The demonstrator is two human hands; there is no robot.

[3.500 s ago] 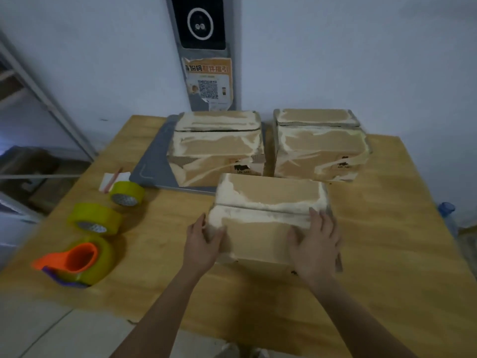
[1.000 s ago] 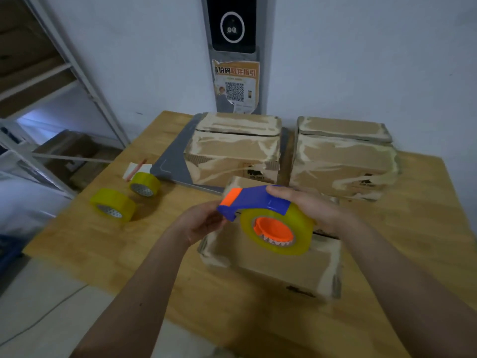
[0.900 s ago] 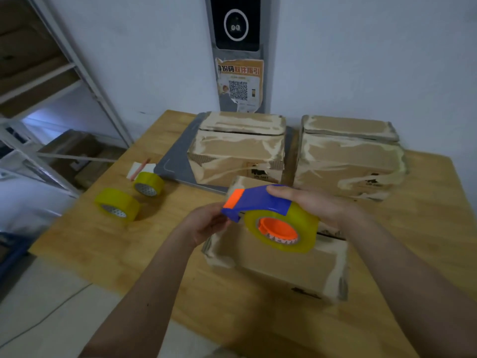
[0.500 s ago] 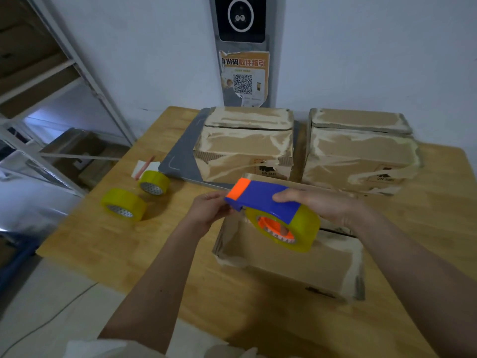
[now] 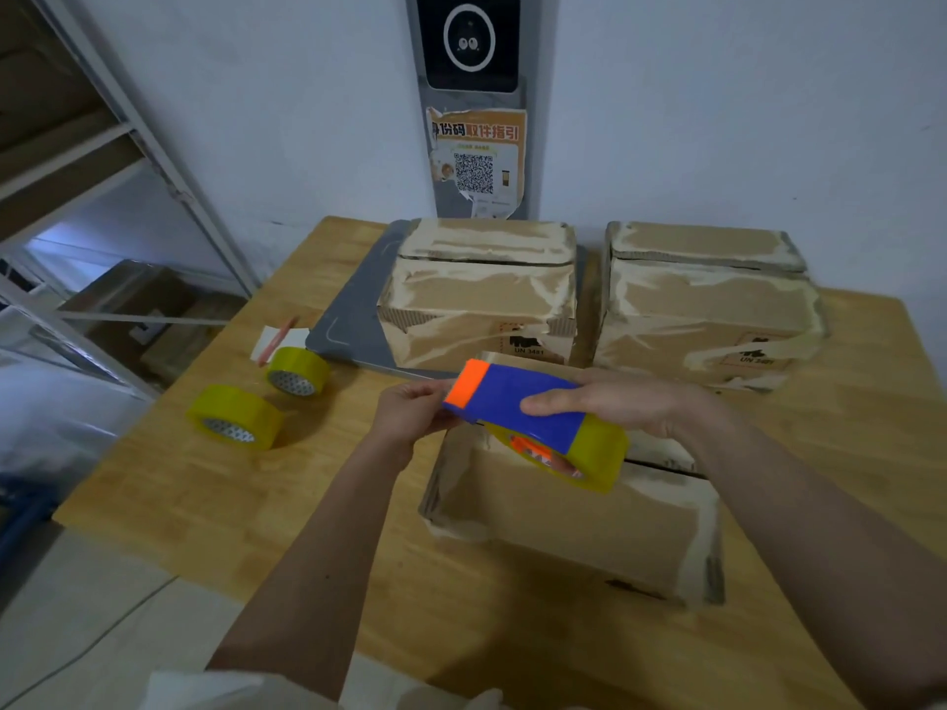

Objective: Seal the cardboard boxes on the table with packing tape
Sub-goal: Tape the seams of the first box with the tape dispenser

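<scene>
head view, far left of the frame: a metal shelf frame [image 5: 169, 161] runs along the wall. left of centre, two loose yellow tape rolls lie on the wooden table [image 5: 215, 499], the nearer roll [image 5: 234, 416] lower left, the farther roll [image 5: 297, 371] just above it, beside a small white card [image 5: 276, 340]. at middle, the left hand [image 5: 410, 412] has its fingers curled at the orange tip of the tape dispenser [image 5: 517, 404], pinching there; whether it has the tape end itself i cannot tell. the dispenser, blue body with a yellow roll and orange core, is held in the air over the near cardboard box [image 5: 569, 515], which sits at lower centre on the table, its top flaps not taped. right of centre, the right hand [image 5: 620, 404] grips the dispenser from above, thumb laid across the blue top, fingers wrapped behind. upper middle, a second cardboard box [image 5: 481, 294] stands on a grey board [image 5: 353, 320]; upper right, a third cardboard box [image 5: 707, 304] stands beside it, a gap between them. on the wall above, a dark panel with a qr poster [image 5: 476, 156]
</scene>
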